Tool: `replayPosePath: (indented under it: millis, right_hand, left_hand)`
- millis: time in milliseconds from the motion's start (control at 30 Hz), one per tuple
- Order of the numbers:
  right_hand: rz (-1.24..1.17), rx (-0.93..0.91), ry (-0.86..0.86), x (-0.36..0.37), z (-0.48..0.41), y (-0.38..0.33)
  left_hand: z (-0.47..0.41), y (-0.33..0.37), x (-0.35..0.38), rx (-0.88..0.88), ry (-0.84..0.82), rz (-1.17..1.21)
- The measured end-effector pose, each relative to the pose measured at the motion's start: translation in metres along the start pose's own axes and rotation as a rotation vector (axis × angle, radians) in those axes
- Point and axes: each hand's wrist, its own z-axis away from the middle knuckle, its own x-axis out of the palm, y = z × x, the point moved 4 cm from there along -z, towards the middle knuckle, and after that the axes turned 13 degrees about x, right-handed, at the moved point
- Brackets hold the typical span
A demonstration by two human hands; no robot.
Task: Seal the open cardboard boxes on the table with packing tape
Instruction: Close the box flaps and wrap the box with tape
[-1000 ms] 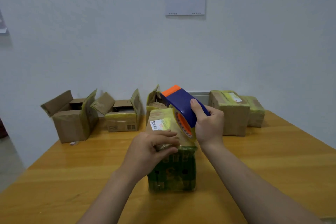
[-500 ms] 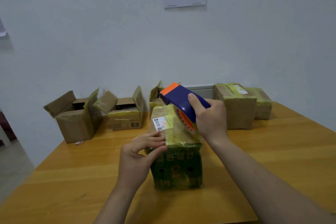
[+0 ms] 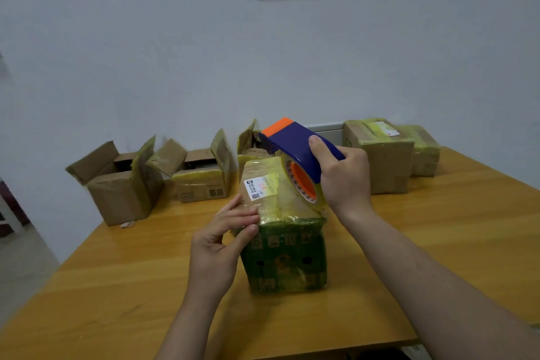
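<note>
Tape-wrapped, green-fronted cardboard box [image 3: 283,257] sits mid yellow wooden desk [image 3: 117,286], top running 6-to-12; my right hand [image 3: 344,181] grips the blue-and-orange tape dispenser [image 3: 295,145] at its 3 o'clock edge, left hand [image 3: 222,242] flat-fingered on the 7 o'clock corner, so I'd run tape along that axis.
</note>
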Motion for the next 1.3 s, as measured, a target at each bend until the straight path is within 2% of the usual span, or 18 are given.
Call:
replayPosePath:
  millis: [100,167,333,600,767,900,1100,1300]
  right_hand:
    - [0.014,-0.017,0.003,0.001,0.002,0.0]
    - [0.022,-0.029,0.001,0.003,0.003,0.001]
    - [-0.004,-0.014,0.015,0.0,0.002,0.002]
    - [-0.005,-0.024,0.01,0.001,0.004,0.003]
    - [0.017,-0.052,0.014,0.0,0.005,0.002]
    - [0.023,-0.071,0.016,0.001,0.004,0.002]
    - [-0.031,-0.065,0.007,-0.002,0.007,0.005]
    - [-0.079,-0.017,-0.021,-0.005,0.009,0.006]
  left_hand:
    - [0.002,-0.002,-0.006,-0.057,-0.007,0.063]
    - [0.006,-0.004,-0.006,-0.104,0.05,0.144]
    - [0.005,-0.003,0.002,-0.088,0.124,0.143]
    - [0.003,-0.005,-0.008,-0.083,0.037,0.075]
    - [-0.013,0.003,-0.014,-0.028,-0.077,-0.108]
    - [-0.022,0.019,0.009,0.153,-0.251,-0.304]
    - [-0.017,0.021,0.027,0.224,-0.142,-0.274]
    - [-0.027,0.024,0.028,0.286,-0.343,-0.521]
